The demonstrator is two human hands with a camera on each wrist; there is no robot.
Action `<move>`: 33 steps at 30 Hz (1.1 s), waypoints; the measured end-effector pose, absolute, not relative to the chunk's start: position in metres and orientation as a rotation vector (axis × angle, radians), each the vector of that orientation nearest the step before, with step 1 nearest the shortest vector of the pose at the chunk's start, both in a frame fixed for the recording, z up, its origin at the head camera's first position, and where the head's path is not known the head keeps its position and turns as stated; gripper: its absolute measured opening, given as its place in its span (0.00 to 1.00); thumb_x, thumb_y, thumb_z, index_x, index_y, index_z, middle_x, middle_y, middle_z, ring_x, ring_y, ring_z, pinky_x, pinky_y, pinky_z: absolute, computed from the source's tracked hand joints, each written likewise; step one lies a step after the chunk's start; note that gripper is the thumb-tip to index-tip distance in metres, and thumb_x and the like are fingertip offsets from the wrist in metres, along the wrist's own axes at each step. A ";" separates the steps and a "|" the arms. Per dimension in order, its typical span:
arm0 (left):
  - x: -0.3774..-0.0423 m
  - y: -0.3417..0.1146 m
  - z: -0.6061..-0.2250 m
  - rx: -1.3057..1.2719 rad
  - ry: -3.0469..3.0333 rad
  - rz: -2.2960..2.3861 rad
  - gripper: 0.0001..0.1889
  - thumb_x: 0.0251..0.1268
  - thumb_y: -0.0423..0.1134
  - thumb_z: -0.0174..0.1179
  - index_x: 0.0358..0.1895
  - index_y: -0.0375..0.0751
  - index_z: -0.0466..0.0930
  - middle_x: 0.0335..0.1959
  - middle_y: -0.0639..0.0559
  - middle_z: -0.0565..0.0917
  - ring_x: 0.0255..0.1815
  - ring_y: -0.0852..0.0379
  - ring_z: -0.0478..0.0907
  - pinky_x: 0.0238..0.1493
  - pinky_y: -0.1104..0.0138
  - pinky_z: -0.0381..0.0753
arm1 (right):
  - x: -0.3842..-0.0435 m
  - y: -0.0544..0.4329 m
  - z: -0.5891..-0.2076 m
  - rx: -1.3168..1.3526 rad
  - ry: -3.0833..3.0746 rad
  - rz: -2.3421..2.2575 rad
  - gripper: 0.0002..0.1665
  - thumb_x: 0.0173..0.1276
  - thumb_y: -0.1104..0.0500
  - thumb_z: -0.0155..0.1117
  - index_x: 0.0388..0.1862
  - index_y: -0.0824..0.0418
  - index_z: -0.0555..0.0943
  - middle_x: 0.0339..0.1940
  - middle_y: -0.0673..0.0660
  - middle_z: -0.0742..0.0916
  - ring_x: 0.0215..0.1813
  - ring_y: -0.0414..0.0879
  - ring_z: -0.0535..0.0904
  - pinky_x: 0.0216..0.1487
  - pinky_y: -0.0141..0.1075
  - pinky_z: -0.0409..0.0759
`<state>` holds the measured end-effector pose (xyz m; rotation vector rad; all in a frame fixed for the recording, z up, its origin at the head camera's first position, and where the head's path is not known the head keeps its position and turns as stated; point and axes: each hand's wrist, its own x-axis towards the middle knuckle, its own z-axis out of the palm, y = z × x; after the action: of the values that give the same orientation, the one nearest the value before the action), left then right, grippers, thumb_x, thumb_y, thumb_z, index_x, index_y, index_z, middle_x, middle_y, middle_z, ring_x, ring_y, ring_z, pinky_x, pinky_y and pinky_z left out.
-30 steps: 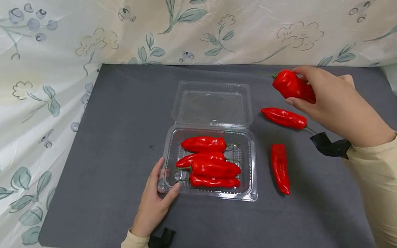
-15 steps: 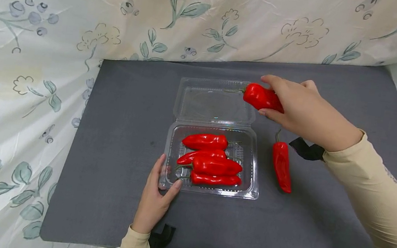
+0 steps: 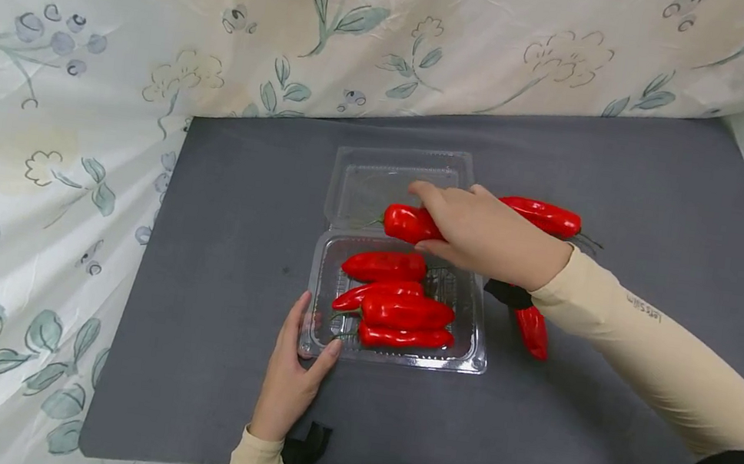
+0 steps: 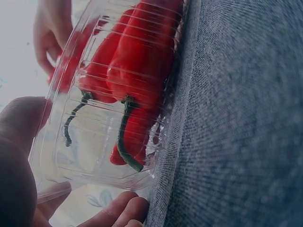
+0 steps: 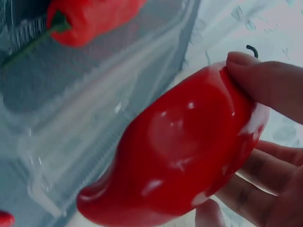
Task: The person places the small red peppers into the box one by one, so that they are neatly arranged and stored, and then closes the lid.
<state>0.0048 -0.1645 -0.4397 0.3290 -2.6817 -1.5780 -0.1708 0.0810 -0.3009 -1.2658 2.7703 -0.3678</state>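
My right hand (image 3: 483,234) grips a red pepper (image 3: 408,223) between thumb and fingers, over the hinge side of a clear plastic clamshell container (image 3: 477,353). In the right wrist view, this pepper (image 5: 184,151) is glossy with a curved tip and short dark stem. Several red peppers (image 3: 407,312) lie side by side in the container's base. My left hand (image 3: 290,388) holds the near left corner of the base. The left wrist view shows its thumb (image 4: 23,118) at the rim and fingers along the outer wall, with green-stemmed peppers (image 4: 142,56) behind the plastic.
The container's lid (image 3: 364,184) lies folded back on the grey table (image 3: 224,245). To the right, one loose red pepper (image 3: 548,216) and another red pepper (image 3: 532,333) rest on the table, both partly hidden by my right arm. A floral cloth (image 3: 341,27) hangs behind.
My right hand has carried the held pepper left and nearer, from beyond the loose peppers to the container's hinge side. My left hand stays at the container's corner.
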 end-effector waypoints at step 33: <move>0.005 -0.164 -0.441 0.309 -2.672 -1.574 0.42 0.60 0.51 0.64 0.74 0.65 0.50 0.62 0.48 0.72 0.59 0.52 0.71 0.56 0.47 0.70 | -0.170 0.046 -0.359 -1.498 2.633 -0.252 0.25 0.58 0.52 0.72 0.52 0.60 0.78 0.39 0.55 0.77 0.41 0.49 0.73 0.41 0.38 0.76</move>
<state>0.0049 -0.1637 -0.4409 0.3088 -2.6722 -1.5736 -0.1697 0.0458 -0.3593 -1.4983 2.6326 -0.2522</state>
